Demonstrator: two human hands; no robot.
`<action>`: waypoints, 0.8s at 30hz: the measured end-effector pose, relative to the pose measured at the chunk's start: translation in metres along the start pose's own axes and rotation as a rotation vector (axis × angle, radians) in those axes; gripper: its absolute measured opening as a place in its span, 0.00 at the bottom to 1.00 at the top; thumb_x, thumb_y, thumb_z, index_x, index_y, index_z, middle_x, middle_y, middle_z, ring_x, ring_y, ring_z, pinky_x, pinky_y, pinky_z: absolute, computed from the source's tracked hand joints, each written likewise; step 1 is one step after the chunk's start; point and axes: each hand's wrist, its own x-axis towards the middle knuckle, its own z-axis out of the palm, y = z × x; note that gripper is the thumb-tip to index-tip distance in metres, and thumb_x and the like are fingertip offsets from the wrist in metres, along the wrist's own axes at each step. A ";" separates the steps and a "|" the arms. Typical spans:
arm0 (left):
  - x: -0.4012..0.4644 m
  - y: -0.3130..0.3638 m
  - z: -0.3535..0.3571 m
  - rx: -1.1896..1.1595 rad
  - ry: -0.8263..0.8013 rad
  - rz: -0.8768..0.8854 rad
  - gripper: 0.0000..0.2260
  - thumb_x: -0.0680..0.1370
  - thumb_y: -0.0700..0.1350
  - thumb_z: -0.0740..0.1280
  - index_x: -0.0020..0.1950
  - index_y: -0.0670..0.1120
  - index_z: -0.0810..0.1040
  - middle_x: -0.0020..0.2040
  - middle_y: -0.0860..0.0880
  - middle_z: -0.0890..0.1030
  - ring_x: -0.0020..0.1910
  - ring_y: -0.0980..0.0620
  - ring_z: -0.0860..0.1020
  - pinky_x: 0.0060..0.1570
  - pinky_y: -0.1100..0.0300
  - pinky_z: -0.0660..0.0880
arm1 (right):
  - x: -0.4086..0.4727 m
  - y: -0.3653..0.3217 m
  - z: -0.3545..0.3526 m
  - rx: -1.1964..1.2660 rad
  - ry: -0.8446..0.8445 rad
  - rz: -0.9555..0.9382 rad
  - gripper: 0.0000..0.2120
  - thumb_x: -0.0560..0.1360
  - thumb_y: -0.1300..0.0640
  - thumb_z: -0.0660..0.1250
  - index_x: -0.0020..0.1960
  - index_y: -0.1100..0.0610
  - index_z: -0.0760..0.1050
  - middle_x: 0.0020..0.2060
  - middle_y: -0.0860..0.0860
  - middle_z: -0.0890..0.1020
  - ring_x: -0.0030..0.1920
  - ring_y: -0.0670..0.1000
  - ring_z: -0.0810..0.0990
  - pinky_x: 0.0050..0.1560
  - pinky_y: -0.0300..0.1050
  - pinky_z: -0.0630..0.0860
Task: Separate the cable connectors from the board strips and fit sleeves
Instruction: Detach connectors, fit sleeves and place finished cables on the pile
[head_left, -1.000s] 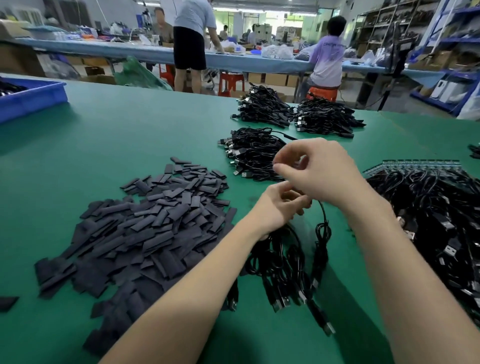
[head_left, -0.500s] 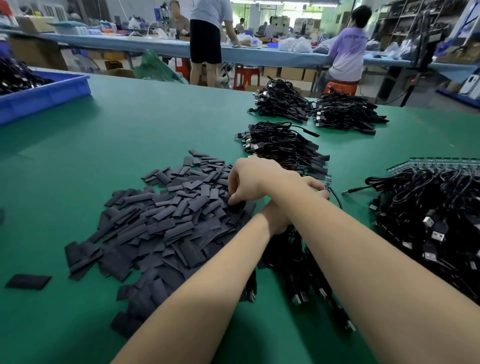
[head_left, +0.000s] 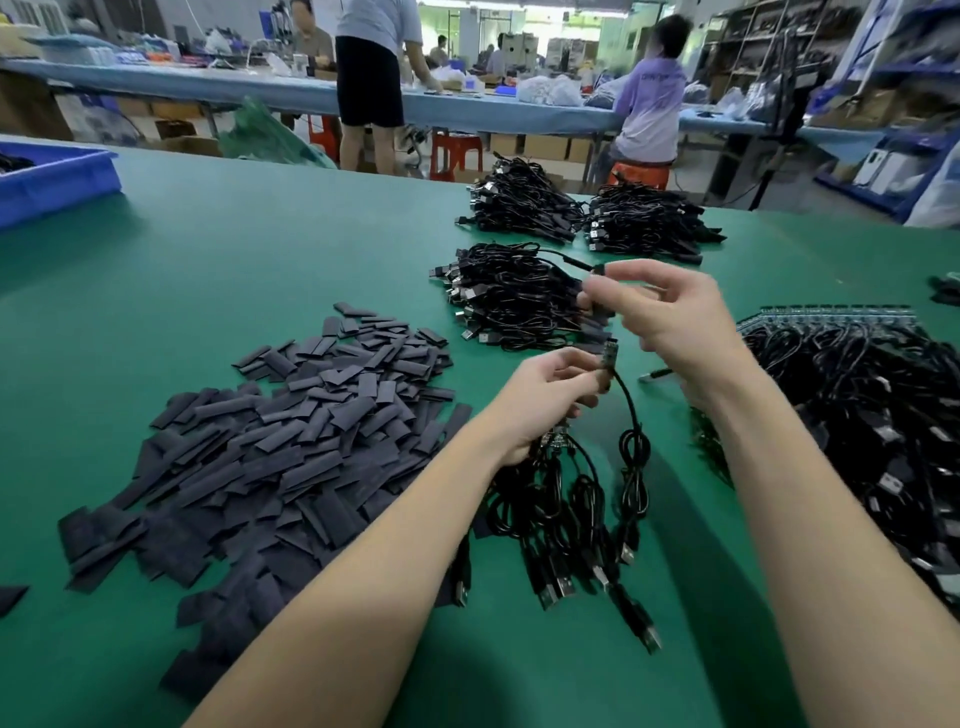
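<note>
Mid-batch at the green bench: our left hand (head_left: 550, 395) pinches a small connector board on a black cable (head_left: 609, 358), while our right hand (head_left: 670, 312), just above, pinches a flat black sleeve (head_left: 598, 296). Three finished-looking black cable bundles (head_left: 514, 299) lie far; a big tangle on blue board strips (head_left: 852, 384) waits right. We judge most remains. Loose sleeves (head_left: 280, 447) crowd left; open green table (head_left: 234, 260) lies beyond.

I see both forearms reach forward, bare. My left hand (head_left: 550, 387) sits lower, fingers curled in a pinch; my right hand (head_left: 670, 317) is raised above it, fingertips pinching too.
</note>
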 end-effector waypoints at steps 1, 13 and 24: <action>-0.001 0.000 -0.001 -0.011 -0.005 0.001 0.03 0.80 0.41 0.69 0.49 0.48 0.79 0.41 0.52 0.80 0.39 0.57 0.78 0.41 0.63 0.72 | -0.004 0.006 -0.007 0.080 0.074 0.032 0.07 0.74 0.51 0.77 0.49 0.52 0.83 0.39 0.44 0.88 0.30 0.36 0.76 0.31 0.29 0.69; -0.005 0.008 -0.004 0.048 -0.053 0.044 0.03 0.79 0.45 0.71 0.47 0.51 0.83 0.42 0.54 0.83 0.44 0.53 0.75 0.45 0.58 0.69 | -0.019 0.049 -0.010 0.516 0.191 0.229 0.09 0.66 0.46 0.79 0.43 0.48 0.88 0.44 0.45 0.87 0.29 0.43 0.62 0.29 0.34 0.60; -0.007 0.014 -0.004 0.067 -0.118 0.064 0.07 0.73 0.52 0.71 0.48 0.51 0.84 0.42 0.54 0.82 0.36 0.58 0.71 0.37 0.61 0.64 | -0.020 0.050 -0.007 0.606 0.166 0.191 0.08 0.65 0.46 0.78 0.42 0.47 0.88 0.43 0.44 0.87 0.27 0.41 0.66 0.27 0.32 0.64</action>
